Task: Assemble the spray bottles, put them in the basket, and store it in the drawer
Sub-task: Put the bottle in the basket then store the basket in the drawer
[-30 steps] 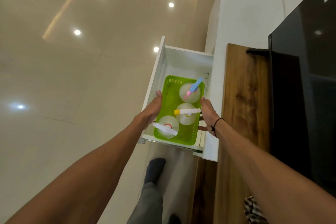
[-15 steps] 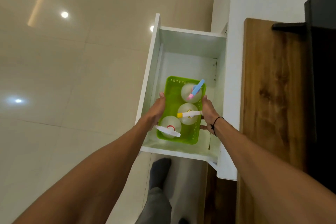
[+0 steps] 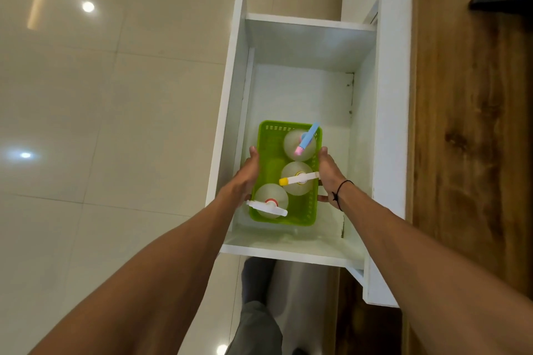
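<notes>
Both hands' grip, left hand (image 3: 247, 174) and right hand (image 3: 328, 173), clamped on green basket (image 3: 268, 164), lengthwise in open drawer (image 3: 302, 46).

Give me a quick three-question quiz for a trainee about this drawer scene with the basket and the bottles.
1. How many bottles stand in the green basket?
2. True or false: the drawer is shut.
3. Which bottle sits nearest the person: A) blue-nozzle bottle, B) yellow-tipped bottle, C) white-nozzle bottle?

Key
1. Three.
2. False; it is pulled out, and the left hand and right hand hold the basket's long sides inside it.
3. C.
</notes>
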Available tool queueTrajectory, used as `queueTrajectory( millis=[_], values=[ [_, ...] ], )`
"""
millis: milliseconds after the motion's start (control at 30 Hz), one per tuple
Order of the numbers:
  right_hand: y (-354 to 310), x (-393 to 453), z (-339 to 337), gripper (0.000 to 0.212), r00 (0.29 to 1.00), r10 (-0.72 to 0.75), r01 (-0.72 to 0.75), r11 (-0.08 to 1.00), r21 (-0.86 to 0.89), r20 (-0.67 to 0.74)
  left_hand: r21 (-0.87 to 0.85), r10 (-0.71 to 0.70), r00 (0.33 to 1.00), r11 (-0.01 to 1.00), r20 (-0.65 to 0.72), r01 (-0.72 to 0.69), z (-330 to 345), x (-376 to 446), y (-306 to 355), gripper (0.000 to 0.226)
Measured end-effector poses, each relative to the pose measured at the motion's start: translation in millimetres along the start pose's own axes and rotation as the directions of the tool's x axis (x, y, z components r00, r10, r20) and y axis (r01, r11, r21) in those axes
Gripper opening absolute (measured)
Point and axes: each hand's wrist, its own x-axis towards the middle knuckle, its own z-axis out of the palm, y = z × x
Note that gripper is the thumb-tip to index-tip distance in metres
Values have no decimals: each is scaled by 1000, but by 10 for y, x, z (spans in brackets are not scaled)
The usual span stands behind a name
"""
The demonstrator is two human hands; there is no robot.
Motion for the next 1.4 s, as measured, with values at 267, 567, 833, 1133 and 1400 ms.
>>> queueTrajectory(
  millis=[267, 567, 833, 1133, 1400],
  values=[
    [-46, 11, 18, 65, 1000, 26, -26, 1000, -9, -5, 19, 26, 999, 999, 25, -27, -9, -84, 97, 81],
    [-31, -511, -189, 42, 853, -477, 373, 841, -391, -212, 329, 661, 678, 749, -321, -575, -263, -829, 220, 31],
    [-15, -1236, 313, 30, 246, -723, 764, -265, -588, 645, -30, 242, 913, 963, -329, -267, -750, -930, 234, 71],
    [-235, -1340, 983, 41, 291, -298, 680, -604, -416, 909, 31, 124, 991, 992, -57, -122, -833, -986, 316, 99],
    [-291, -1402, 655, 45, 336, -221, 647, -652, -395, 916, 34, 102, 995, 994, -14, -101, -428, -1077, 311, 97]
  ],
)
